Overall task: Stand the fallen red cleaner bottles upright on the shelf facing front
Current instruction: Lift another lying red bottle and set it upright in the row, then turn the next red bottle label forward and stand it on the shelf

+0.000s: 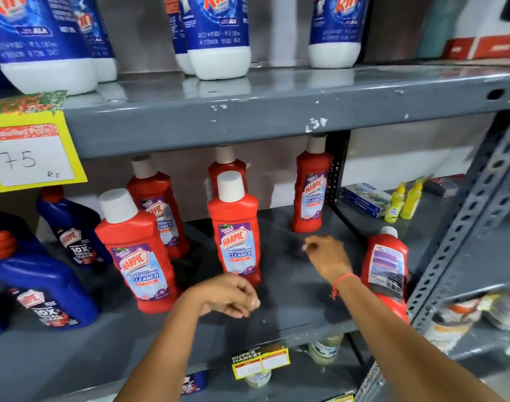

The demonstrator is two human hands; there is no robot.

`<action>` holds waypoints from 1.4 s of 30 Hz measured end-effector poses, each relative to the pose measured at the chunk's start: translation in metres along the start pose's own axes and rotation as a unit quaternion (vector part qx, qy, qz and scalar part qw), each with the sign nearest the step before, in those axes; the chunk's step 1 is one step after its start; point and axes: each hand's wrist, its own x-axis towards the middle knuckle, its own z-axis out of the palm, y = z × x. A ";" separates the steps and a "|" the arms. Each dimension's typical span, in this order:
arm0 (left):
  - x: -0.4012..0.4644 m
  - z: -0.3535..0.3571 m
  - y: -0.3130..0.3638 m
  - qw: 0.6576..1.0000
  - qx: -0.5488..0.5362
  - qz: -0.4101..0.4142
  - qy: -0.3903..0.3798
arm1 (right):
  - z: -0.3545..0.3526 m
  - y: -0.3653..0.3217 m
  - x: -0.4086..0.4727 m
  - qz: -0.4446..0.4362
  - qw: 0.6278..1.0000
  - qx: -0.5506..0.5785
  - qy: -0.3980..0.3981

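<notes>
Six red cleaner bottles (238, 227) stand on a grey shelf (291, 288). Five face front; the sixth bottle (385, 265), at the right front edge, leans slightly and shows its back label. The right hand (326, 256) reaches forward over the bare shelf beside that bottle, fingers loosely curled, holding nothing. The left hand (227, 294) hovers low before the middle bottle, fingers curled, empty. Blue bottles (42, 285) stand left.

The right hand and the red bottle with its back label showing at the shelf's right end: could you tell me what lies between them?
Nothing: in the head view, only bare grey shelf separates the right hand from the back-label red bottle.
</notes>
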 end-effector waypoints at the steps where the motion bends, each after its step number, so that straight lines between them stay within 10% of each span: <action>1: 0.005 0.009 0.010 1.000 -0.001 0.012 -0.013 | -0.008 0.008 0.000 0.025 1.000 -0.007 0.016; 8: 0.064 0.092 0.073 0.997 -0.025 0.072 -0.006 | -0.042 0.067 -0.011 0.232 0.968 0.072 0.056; 17: 0.102 0.136 0.099 0.998 -0.018 0.063 0.025 | -0.041 0.080 -0.017 0.280 0.946 0.158 0.049; 29: 0.102 0.110 0.090 0.995 -0.061 0.017 -0.074 | -0.045 0.087 -0.035 0.339 0.772 0.532 -0.074; 42: 0.107 0.093 0.088 0.956 -0.128 0.242 0.109 | -0.051 0.067 0.001 0.089 0.886 0.456 0.001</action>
